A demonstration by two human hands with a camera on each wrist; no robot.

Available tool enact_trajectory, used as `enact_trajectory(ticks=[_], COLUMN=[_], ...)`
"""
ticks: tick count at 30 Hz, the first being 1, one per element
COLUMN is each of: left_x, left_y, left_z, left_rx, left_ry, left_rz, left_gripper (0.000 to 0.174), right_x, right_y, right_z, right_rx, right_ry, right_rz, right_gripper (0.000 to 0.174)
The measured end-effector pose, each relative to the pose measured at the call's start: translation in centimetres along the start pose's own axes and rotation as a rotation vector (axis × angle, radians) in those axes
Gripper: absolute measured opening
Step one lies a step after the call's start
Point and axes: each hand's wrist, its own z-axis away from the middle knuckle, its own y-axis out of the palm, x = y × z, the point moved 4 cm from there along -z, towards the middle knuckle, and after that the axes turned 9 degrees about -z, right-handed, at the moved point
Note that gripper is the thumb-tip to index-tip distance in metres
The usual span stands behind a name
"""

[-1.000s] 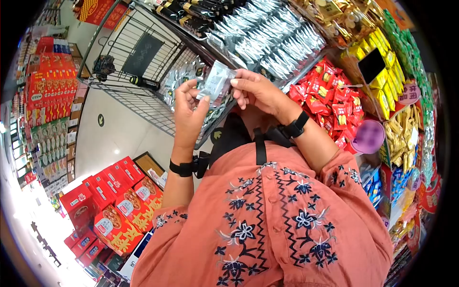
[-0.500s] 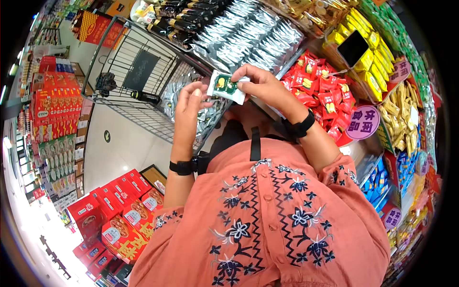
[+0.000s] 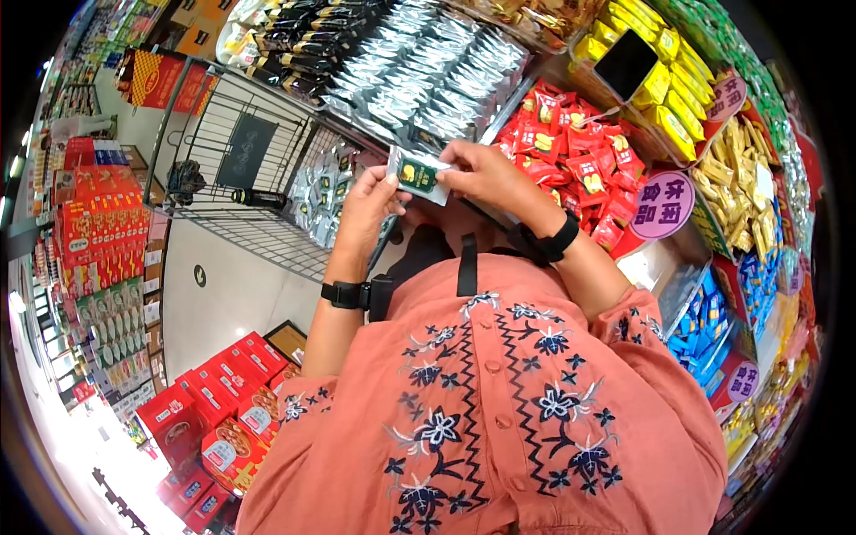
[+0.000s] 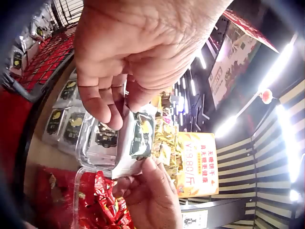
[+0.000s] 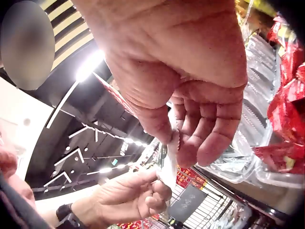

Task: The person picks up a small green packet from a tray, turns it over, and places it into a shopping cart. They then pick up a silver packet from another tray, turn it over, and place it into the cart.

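A small silver-white snack packet with a dark green label is held level in front of the body, label up. My left hand pinches its left end between thumb and fingers. At the opposite end, the right hand grips it with thumb and fingertips. In the left wrist view the packet spans the gap between both hands, its label showing a yellow picture. The right wrist view shows the packet nearly edge-on. Similar packets lie in the shopping cart beside the left hand.
Rows of silver packets fill the bin ahead. Red packets are heaped to the right, with yellow packets and a dark-screened device beyond. Red boxes stand at lower left. A price sign rises behind the goods.
The packet has been turned from its plain side to its green label. Half a second ago the left fingers were loose beside it; now they pinch its end. The head view has shifted rightward.
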Motion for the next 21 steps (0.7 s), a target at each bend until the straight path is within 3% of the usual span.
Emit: enact_trajectory(ticks=[4, 8, 14, 21], left_x=[1.2, 1.2, 0.0, -0.3], left_y=[0.6, 0.3, 2.5, 4.8], left_z=[0.1, -0.2, -1.3, -2.6], left_rx=[-0.008, -0.145, 0.044, 0.047], left_ry=[-0.113, -0.080, -0.043, -0.038], left_rz=[-0.090, -0.309, -0.228, -0.213], left_gripper=[0.027, 0.031, 0.046, 0.066], right_x=[-1.4, -0.3, 0.7, 0.2], right_y=[-0.6, -1.3, -1.6, -1.2], right_z=[0.8, 0.9, -0.1, -1.0], right_rx=[-0.053, -0.204, -0.313, -0.355], right_ry=[-0.094, -0.209, -0.266, -0.289], right_rz=[0.252, 0.449, 0.688, 0.764], right_gripper=[0.018, 0.018, 0.018, 0.018])
